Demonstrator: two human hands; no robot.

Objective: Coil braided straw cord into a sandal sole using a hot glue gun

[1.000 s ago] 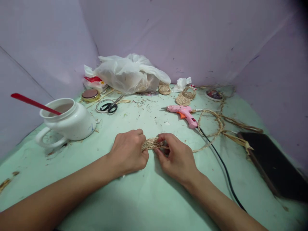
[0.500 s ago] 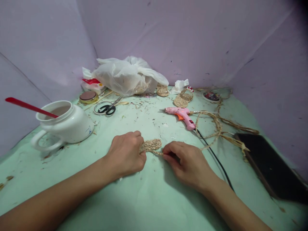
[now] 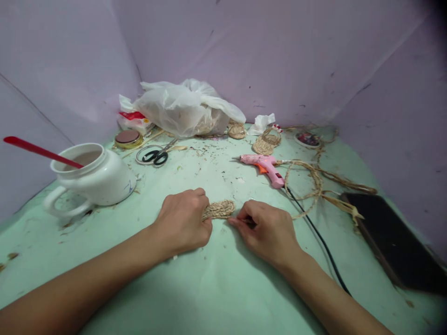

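Note:
A small oval piece of coiled, braided straw cord (image 3: 220, 209) lies on the green table covering, its left end hidden under my left hand (image 3: 185, 219). That hand is closed around it and holds it down. My right hand (image 3: 263, 228) pinches the braided cord close to the piece's right end, with thumb and forefinger pressed together. From beyond the right hand, the loose braided cord (image 3: 319, 184) runs up into loops at the right. A pink hot glue gun (image 3: 260, 166) lies just behind the right hand, its nozzle to the left.
At the left stands a white mug (image 3: 101, 181) with a red stick (image 3: 42, 151). Black-handled scissors (image 3: 159, 156), a round tin (image 3: 128, 138) and a plastic bag (image 3: 185, 107) sit farther back. Small woven slippers (image 3: 263, 144) lie behind the gun. A dark phone-like slab (image 3: 391, 237) is at right.
My right hand has moved slightly left and up, bringing the cord against the lower right edge of the coiled piece. The left hand has stayed in place.

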